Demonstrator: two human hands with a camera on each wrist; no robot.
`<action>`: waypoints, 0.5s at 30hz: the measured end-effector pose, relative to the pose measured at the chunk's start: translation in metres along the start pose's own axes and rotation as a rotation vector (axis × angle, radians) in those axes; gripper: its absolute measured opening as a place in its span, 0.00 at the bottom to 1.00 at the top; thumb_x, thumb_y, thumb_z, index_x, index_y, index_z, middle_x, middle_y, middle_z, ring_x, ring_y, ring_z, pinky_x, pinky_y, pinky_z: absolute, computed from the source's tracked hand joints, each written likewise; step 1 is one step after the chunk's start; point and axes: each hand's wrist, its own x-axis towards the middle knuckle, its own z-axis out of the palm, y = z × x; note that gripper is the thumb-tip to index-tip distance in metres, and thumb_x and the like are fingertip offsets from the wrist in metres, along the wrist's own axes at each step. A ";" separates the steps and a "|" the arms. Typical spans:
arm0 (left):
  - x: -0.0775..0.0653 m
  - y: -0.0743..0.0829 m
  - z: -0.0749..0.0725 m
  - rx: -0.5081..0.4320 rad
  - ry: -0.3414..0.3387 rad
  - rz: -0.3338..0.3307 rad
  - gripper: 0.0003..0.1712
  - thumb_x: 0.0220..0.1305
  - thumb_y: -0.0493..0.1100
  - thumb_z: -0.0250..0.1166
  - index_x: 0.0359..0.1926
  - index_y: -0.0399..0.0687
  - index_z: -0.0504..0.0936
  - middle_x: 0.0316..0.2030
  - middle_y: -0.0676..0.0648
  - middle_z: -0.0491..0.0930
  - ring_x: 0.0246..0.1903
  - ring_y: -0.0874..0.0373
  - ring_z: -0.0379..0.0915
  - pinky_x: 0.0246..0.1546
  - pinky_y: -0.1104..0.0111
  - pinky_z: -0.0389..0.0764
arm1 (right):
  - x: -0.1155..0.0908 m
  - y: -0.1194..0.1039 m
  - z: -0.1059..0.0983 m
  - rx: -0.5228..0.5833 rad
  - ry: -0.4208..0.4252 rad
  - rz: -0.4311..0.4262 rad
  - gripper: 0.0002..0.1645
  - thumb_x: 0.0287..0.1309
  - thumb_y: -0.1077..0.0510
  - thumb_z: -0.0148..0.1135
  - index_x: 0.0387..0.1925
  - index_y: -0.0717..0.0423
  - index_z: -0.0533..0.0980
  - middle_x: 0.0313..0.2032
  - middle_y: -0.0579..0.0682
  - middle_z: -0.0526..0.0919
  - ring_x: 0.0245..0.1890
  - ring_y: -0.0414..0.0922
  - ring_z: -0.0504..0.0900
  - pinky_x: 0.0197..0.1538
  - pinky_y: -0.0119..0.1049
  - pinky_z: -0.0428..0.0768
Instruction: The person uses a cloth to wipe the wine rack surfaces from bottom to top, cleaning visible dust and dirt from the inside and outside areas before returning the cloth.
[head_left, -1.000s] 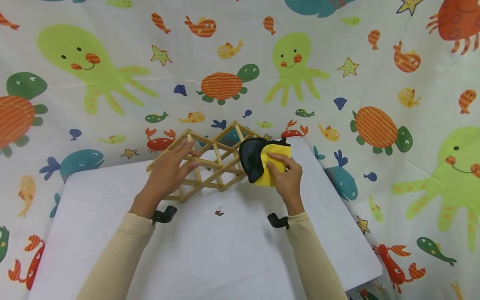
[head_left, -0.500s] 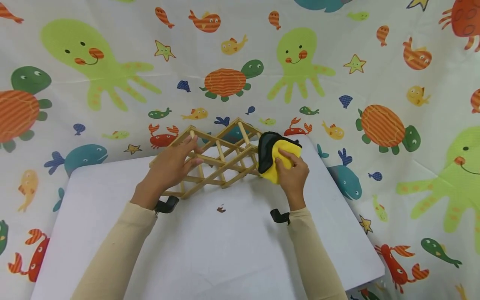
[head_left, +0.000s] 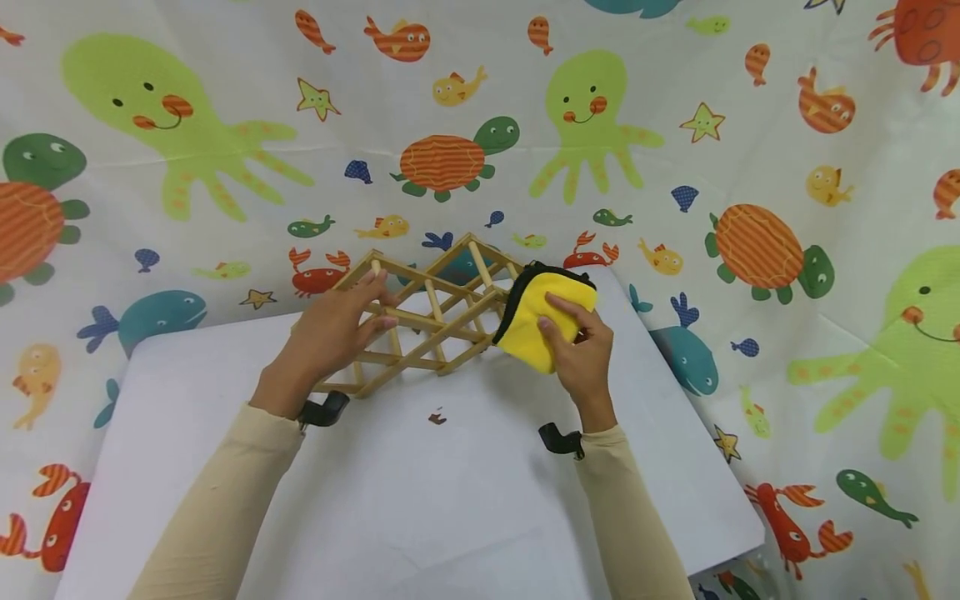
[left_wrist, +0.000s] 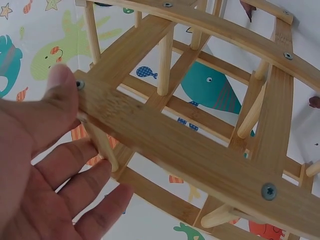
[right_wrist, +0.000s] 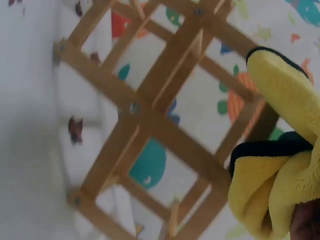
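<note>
A wooden lattice rack (head_left: 431, 321) of crossed slats and round dowels, with screws at the joints, stands at the back of the table. My left hand (head_left: 335, 333) is at its left end. In the left wrist view, the thumb of that left hand (left_wrist: 52, 145) presses by the slat's end screw, with fingers curled around the corner dowel. My right hand (head_left: 585, 346) pinches a yellow microfiber cloth (head_left: 532, 321) with black edging, against the rack's right end. Up close, the bunched cloth (right_wrist: 285, 100) overlaps a slat; most of the right hand is out of that view.
The white table (head_left: 450, 508) carries a small brown mark (head_left: 437, 417) in front of the rack. Right behind the table hangs a curtain (head_left: 315, 167) printed with sea animals. The table's right edge (head_left: 693, 417) slopes down toward the front.
The right hand has moved the cloth right, then slightly back left. The cloth's dark side has turned away, and its yellow side now faces up. The left hand stays at the rack's left end.
</note>
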 end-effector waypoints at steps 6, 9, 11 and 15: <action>0.002 0.001 0.001 -0.009 0.008 0.003 0.28 0.72 0.47 0.70 0.69 0.45 0.78 0.71 0.40 0.77 0.68 0.36 0.77 0.67 0.41 0.78 | 0.007 0.001 0.029 -0.071 -0.153 -0.060 0.26 0.66 0.62 0.74 0.63 0.42 0.85 0.63 0.57 0.81 0.57 0.52 0.84 0.56 0.41 0.89; 0.001 0.001 0.000 -0.014 0.003 -0.007 0.28 0.72 0.47 0.71 0.68 0.46 0.79 0.72 0.39 0.76 0.69 0.36 0.75 0.67 0.40 0.78 | 0.010 0.013 0.028 -0.180 -0.115 -0.032 0.28 0.64 0.64 0.74 0.62 0.39 0.84 0.65 0.55 0.82 0.61 0.51 0.82 0.62 0.46 0.86; 0.000 0.000 0.000 -0.008 0.006 -0.008 0.27 0.72 0.48 0.71 0.68 0.46 0.79 0.72 0.40 0.75 0.70 0.35 0.74 0.67 0.40 0.77 | 0.010 0.022 0.021 -0.247 -0.058 0.005 0.28 0.62 0.65 0.75 0.61 0.39 0.85 0.65 0.55 0.84 0.62 0.50 0.82 0.63 0.49 0.84; -0.001 -0.001 -0.001 0.001 0.015 0.011 0.28 0.71 0.47 0.71 0.68 0.46 0.78 0.70 0.41 0.79 0.70 0.35 0.74 0.66 0.40 0.78 | 0.006 0.036 -0.005 -0.377 0.084 0.102 0.25 0.63 0.63 0.73 0.60 0.42 0.86 0.62 0.55 0.86 0.60 0.52 0.82 0.63 0.50 0.81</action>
